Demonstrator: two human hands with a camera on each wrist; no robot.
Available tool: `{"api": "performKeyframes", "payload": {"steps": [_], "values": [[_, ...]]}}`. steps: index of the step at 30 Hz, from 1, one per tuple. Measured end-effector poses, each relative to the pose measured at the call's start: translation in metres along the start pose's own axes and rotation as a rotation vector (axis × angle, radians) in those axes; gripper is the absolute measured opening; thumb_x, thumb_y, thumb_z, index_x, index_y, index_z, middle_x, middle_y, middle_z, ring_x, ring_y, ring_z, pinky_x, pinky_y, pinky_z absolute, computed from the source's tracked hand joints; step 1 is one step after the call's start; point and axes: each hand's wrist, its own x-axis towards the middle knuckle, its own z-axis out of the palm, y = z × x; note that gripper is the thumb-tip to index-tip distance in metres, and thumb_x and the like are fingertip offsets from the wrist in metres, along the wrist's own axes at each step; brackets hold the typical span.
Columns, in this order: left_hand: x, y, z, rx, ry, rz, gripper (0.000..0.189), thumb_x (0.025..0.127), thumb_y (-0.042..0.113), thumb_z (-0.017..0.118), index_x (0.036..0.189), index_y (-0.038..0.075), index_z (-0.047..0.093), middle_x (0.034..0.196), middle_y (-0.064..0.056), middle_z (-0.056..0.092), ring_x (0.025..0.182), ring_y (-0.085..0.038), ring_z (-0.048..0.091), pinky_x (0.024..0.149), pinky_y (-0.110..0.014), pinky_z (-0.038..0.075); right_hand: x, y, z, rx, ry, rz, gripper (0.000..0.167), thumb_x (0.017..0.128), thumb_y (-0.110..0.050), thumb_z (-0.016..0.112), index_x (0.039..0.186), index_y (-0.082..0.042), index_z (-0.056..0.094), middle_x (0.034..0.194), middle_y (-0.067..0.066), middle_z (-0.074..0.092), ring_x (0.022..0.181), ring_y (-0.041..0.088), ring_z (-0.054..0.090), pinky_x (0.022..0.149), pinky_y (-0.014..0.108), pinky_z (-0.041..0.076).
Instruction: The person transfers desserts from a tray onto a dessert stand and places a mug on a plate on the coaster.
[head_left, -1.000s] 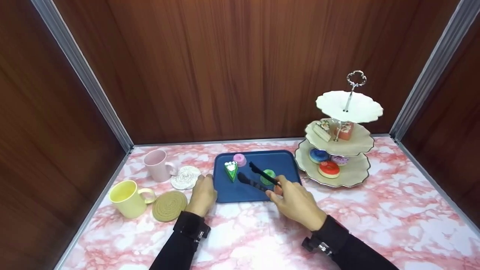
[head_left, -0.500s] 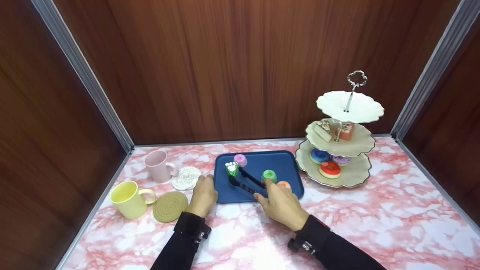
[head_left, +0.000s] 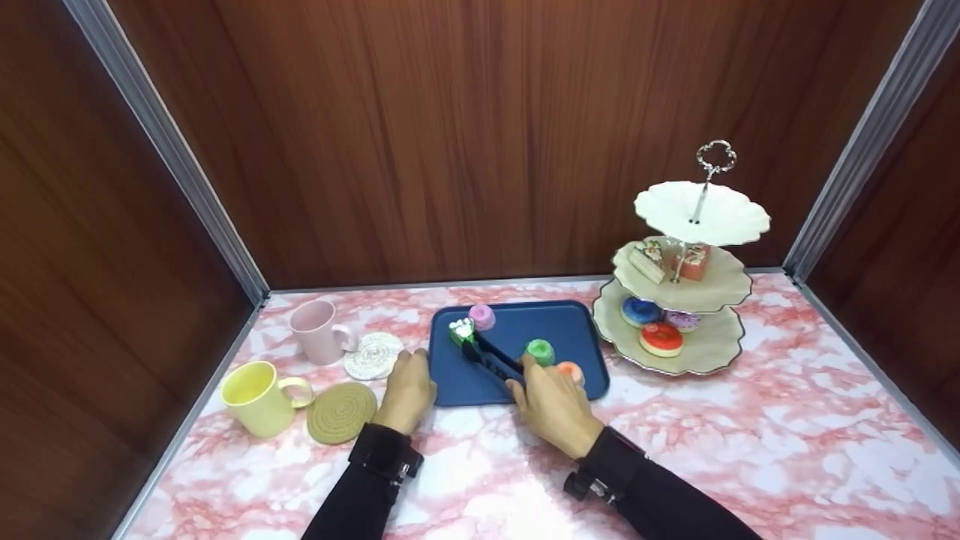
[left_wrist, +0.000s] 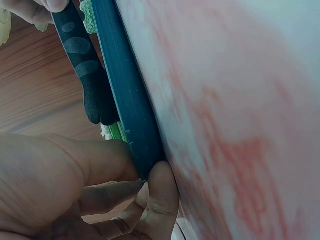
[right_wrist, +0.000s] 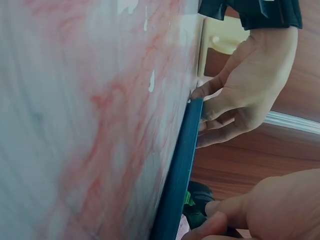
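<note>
My left hand [head_left: 407, 390] pinches the left rim of a dark blue tray [head_left: 551, 313], thumb and fingers on either side of the edge in the left wrist view. With my right hand [head_left: 555, 405] I hold black tongs [head_left: 495, 361], whose ends look paw-shaped in the left wrist view. Their tips reach a green wedge of toy cake [head_left: 462, 330] with white topping, covering its lower part. Whether they squeeze it I cannot tell. Also on the tray are a pink toy cake [head_left: 482, 317], a green one [head_left: 539, 351] and an orange one [head_left: 572, 372], partly behind my right hand.
A three-tier stand [head_left: 709, 352] with toy cakes and doughnuts rises just right of the tray. On the left are a pink mug [head_left: 313, 334], a yellow mug [head_left: 261, 405], a white coaster [head_left: 373, 356] and a tan coaster [head_left: 341, 414]. Wood-grain panels [head_left: 450, 150] enclose the table.
My right hand has moved left with the tongs, bringing their tips to the green cake wedge and narrowing the gap between them. The orange cake has come into clearer view. My left hand stays at the rim.
</note>
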Motion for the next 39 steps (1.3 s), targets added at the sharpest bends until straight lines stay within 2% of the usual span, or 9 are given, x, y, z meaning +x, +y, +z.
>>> {"api": "performKeyframes", "payload": {"steps": [8, 11, 17, 28, 32, 39], "values": [[0.000, -0.001, 0.001, -0.006, 0.004, 0.002, 0.039, 0.076, 0.000, 0.058, 0.115, -0.001, 0.057, 0.105, -0.019, 0.054, 0.100, -0.034, 0.057, 0.091, -0.043, 0.048, -0.002, 0.002, -0.001, -0.031, 0.031, 0.004, 0.023, 0.088, -0.041, 0.055, 0.098, -0.021, 0.057, 0.064, -0.005, 0.057, 0.057, 0.015, 0.056, 0.043, 0.032, 0.036], [-0.001, -0.001, 0.000, -0.003, 0.005, 0.004, 0.038, 0.076, 0.000, 0.058, 0.114, -0.001, 0.057, 0.105, -0.019, 0.054, 0.100, -0.034, 0.057, 0.091, -0.043, 0.048, -0.003, 0.002, -0.002, -0.045, 0.043, 0.017, 0.022, 0.088, -0.043, 0.054, 0.087, -0.022, 0.057, 0.061, -0.004, 0.054, 0.058, 0.018, 0.056, 0.042, 0.033, 0.035], [-0.002, -0.001, -0.001, 0.003, 0.019, 0.020, 0.036, 0.076, 0.001, 0.058, 0.112, -0.002, 0.057, 0.102, -0.019, 0.053, 0.096, -0.035, 0.059, 0.087, -0.044, 0.050, -0.005, 0.004, -0.004, -0.073, 0.082, 0.020, 0.026, 0.088, -0.043, 0.055, 0.070, -0.023, 0.054, 0.057, -0.003, 0.052, 0.066, 0.026, 0.057, 0.048, 0.042, 0.043], [0.000, 0.001, -0.002, 0.007, 0.004, -0.007, 0.036, 0.076, 0.001, 0.060, 0.112, 0.000, 0.057, 0.103, -0.019, 0.053, 0.097, -0.034, 0.058, 0.088, -0.043, 0.050, -0.010, 0.010, -0.011, -0.091, 0.117, -0.039, 0.027, 0.087, -0.044, 0.055, 0.066, -0.028, 0.052, 0.060, -0.006, 0.054, 0.072, 0.020, 0.056, 0.046, 0.040, 0.042], [0.000, 0.002, 0.000, 0.011, -0.006, -0.020, 0.037, 0.077, 0.001, 0.059, 0.114, 0.001, 0.057, 0.105, -0.019, 0.054, 0.099, -0.034, 0.058, 0.089, -0.042, 0.049, -0.012, 0.014, -0.013, -0.099, 0.134, -0.062, 0.027, 0.088, -0.044, 0.054, 0.067, -0.027, 0.053, 0.063, -0.004, 0.054, 0.067, 0.021, 0.059, 0.044, 0.039, 0.042], [0.000, 0.001, 0.000, 0.007, -0.017, -0.024, 0.037, 0.078, 0.001, 0.058, 0.115, 0.000, 0.056, 0.106, -0.019, 0.053, 0.100, -0.033, 0.058, 0.091, -0.043, 0.049, -0.017, 0.021, -0.019, -0.105, 0.108, -0.081, 0.026, 0.089, -0.047, 0.050, 0.074, -0.028, 0.058, 0.071, -0.004, 0.055, 0.055, 0.023, 0.059, 0.039, 0.034, 0.038]]}}
